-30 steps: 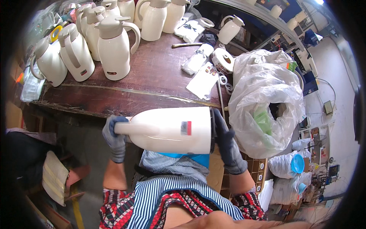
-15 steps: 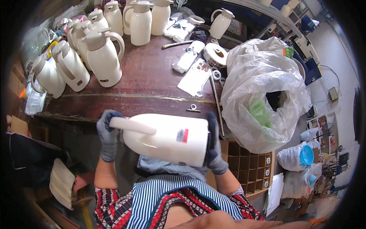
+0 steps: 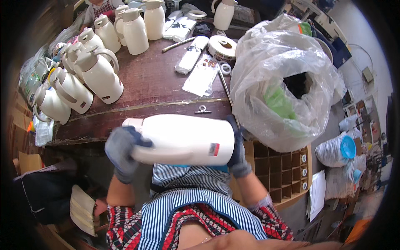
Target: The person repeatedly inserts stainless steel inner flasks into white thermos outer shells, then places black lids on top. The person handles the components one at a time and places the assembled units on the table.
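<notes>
A cream-white thermos jug (image 3: 183, 135) lies sideways in the air between my hands, in front of the table's near edge. My left hand (image 3: 121, 152), in a grey and dark-blue glove, is closed round its top end by the handle. The handle runs along the side nearer my body. My right hand (image 3: 239, 156), gloved alike, presses against the jug's base; part of its fingers is hidden behind it. A small label in red and dark print shows near the base. Several similar jugs (image 3: 100, 77) stand at the left and back of the table.
The dark red-brown table (image 3: 146, 79) bears plastic-wrapped packets (image 3: 192, 55), a roll of labels (image 3: 222, 48), a metal rod (image 3: 225, 85) and a small ring-topped metal piece (image 3: 203, 109). A large clear plastic bag (image 3: 266, 54) bulges at right, above a divided carton (image 3: 283, 175). Another person (image 3: 98, 10) is at the far left.
The jug has rolled, bringing its handle down toward my body, and shifted slightly right. My left hand has moved in over the handle end. The view has turned a little.
</notes>
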`<action>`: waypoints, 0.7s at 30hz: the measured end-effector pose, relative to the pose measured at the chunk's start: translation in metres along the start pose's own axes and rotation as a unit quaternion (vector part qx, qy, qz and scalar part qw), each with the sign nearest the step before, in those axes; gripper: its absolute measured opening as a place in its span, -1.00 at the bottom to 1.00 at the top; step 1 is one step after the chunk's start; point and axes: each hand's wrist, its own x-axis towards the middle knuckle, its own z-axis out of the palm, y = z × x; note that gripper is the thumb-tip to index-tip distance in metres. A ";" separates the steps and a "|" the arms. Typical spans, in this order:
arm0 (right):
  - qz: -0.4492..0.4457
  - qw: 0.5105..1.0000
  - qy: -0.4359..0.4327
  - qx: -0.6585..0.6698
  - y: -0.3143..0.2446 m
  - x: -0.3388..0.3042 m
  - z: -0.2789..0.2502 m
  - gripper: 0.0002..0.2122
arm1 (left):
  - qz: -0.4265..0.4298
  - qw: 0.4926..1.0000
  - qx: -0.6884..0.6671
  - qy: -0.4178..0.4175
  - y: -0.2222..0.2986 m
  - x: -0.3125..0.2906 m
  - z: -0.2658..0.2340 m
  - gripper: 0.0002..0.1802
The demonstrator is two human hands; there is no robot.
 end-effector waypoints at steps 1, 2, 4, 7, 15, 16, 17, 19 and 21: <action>-0.091 0.976 0.121 -0.158 -0.004 -0.007 0.018 -0.34 | -0.191 0.979 -0.066 0.032 0.001 -0.003 0.005 -0.93; -0.082 0.982 0.151 0.079 -0.013 -0.015 0.030 -0.23 | -0.219 0.966 -0.136 0.033 -0.005 0.000 0.010 -0.99; 0.039 0.957 0.071 0.280 -0.007 -0.014 0.015 -0.09 | -0.060 0.998 -0.031 0.016 0.012 -0.002 0.008 -0.85; 0.162 0.965 -0.108 0.175 0.024 -0.006 -0.021 -0.05 | 0.126 0.989 0.022 -0.072 0.034 0.002 0.003 -0.91; 0.063 0.987 -0.075 0.128 0.022 -0.028 -0.016 -0.24 | 0.117 0.989 -0.009 -0.093 0.040 -0.012 0.003 -0.78; 0.106 0.973 -0.149 0.141 0.026 -0.025 -0.026 -0.30 | 0.143 0.983 -0.020 -0.116 0.048 -0.013 -0.002 -0.79; 0.189 0.923 -0.095 0.322 0.026 -0.022 -0.023 -0.21 | 0.146 0.988 0.020 -0.054 0.034 -0.013 0.008 -0.83; 0.155 0.904 0.001 0.399 0.007 -0.026 -0.004 -0.19 | -0.042 0.998 -0.035 -0.019 0.019 -0.005 0.014 -0.87; -0.019 0.969 0.122 0.213 -0.011 -0.032 0.016 -0.39 | -0.170 0.981 -0.080 0.040 0.018 -0.018 0.025 -0.86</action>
